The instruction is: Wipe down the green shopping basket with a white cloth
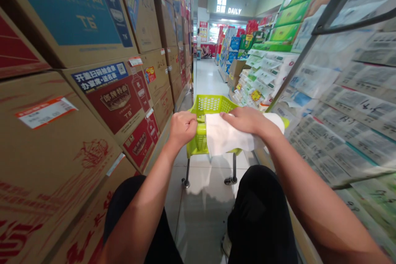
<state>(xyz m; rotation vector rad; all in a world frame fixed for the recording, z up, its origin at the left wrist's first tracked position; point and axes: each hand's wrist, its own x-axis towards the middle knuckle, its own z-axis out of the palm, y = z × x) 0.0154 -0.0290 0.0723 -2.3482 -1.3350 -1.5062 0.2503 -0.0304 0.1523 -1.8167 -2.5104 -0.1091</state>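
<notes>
In front of my knees stands a lime-green plastic shopping cart (193,146) with grey legs and small casters. My left hand (183,130) is closed round the left part of its green handle (201,129). A white cloth (224,136) is draped over the handle's right part and the cart's right side. My right hand (247,120) rests on this cloth and grips it, thumb toward the middle. Its other fingertips are hidden behind the cloth. The part of the basket under the cloth is hidden.
Stacked cardboard cartons (117,99) wall the left side. Packs of tissue paper (346,119) are piled on the right, with a dark metal frame (318,27) jutting in at upper right. A tiled aisle floor (206,76) runs ahead between them.
</notes>
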